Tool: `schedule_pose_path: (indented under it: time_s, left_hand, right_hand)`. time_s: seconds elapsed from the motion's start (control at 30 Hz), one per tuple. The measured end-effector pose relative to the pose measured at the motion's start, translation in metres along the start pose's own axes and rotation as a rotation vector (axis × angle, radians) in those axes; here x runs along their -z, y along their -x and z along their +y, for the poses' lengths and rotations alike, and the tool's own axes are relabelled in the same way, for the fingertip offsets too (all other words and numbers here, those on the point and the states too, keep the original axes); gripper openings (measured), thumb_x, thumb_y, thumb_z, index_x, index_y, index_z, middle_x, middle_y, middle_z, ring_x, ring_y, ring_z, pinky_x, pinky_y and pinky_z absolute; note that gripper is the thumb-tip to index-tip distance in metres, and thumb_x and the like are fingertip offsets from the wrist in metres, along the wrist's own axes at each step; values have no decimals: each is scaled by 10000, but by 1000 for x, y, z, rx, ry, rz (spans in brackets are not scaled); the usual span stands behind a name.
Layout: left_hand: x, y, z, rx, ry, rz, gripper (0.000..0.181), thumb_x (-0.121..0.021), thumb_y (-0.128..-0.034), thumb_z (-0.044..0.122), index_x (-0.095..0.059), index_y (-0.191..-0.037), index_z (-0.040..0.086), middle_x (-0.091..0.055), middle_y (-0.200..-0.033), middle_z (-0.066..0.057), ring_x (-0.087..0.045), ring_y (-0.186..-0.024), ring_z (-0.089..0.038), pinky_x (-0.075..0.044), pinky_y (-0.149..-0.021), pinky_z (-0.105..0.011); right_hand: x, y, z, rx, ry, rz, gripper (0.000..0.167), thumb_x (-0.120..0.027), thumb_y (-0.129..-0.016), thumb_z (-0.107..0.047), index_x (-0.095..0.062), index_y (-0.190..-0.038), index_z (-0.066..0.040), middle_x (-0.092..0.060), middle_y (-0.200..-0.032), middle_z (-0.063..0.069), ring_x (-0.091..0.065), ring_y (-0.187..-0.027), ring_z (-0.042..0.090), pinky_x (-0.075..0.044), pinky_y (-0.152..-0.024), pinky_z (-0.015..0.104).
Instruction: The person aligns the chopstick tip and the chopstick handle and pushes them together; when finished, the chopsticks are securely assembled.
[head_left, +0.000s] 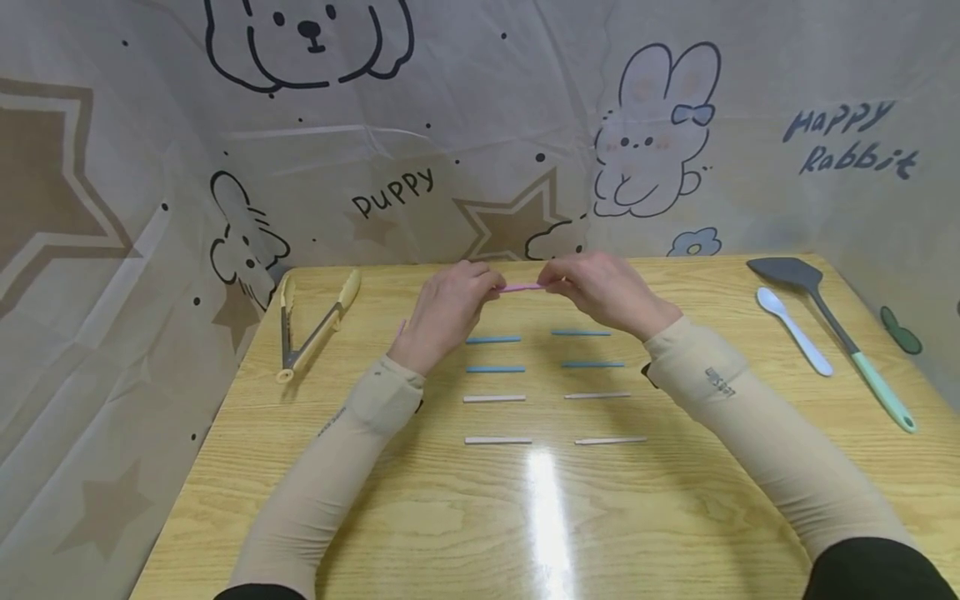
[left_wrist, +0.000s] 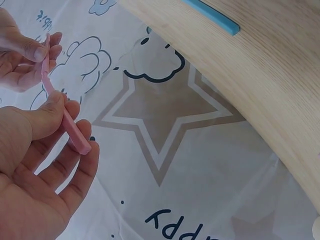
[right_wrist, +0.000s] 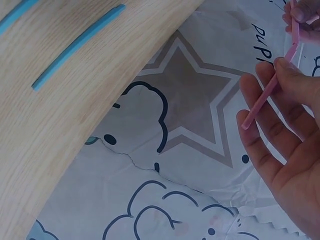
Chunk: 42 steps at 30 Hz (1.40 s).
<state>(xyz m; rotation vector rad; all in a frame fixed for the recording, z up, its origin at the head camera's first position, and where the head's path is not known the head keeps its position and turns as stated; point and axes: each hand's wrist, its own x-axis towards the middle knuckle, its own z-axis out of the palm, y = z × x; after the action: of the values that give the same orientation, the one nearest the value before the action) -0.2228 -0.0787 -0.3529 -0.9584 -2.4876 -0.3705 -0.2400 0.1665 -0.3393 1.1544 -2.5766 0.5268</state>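
Observation:
Both hands hold one pink stick [head_left: 521,287] above the table's far edge. My left hand [head_left: 450,312] pinches its left part between thumb and fingers; my right hand [head_left: 603,292] pinches the right part. In the left wrist view the pink stick [left_wrist: 75,132] lies across the fingers of the left hand [left_wrist: 47,160] and has a slight bend between the hands. The right wrist view shows the stick [right_wrist: 262,100] under the thumb of the right hand [right_wrist: 290,120]. Blue sticks [head_left: 495,368] and pale sticks [head_left: 497,440] lie in two columns below the hands.
Tongs [head_left: 307,337] lie at the table's left. At the right are a light blue spoon [head_left: 795,332] and a spatula [head_left: 832,321] with a green handle. Part of another pink piece [head_left: 401,327] shows beside the left wrist. A printed cloth [head_left: 480,125] hangs behind the wooden table [head_left: 420,517].

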Motion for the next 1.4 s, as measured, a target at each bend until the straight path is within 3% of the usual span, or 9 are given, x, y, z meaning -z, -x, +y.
schedule_pose_path:
  time_s: [1.03,1.4]
  left_hand:
    - [1,4,3,1,5,8,77,-694,-927,78,-744,-983,62,-679,-932,-27,-624,-829,-190,-523,-693,-303]
    - [-2,3,4,-35,-26,23,77,-714,-901,44,-748,-971,49,-676,-953,-49,-632,-895,-216,-529,-758,-316]
  right_hand:
    - [-4,1,-5,78,-28,76,100,-729,-887,-33,-740,-976,-78,-701,-889,12,-658,-722,165,-536,-611,343]
    - [-5,0,-8,62,-36,66,80,-701,-910,-24,-739,-974,-54,-702,-900,34,-673,-806,207,-547,-718,374]
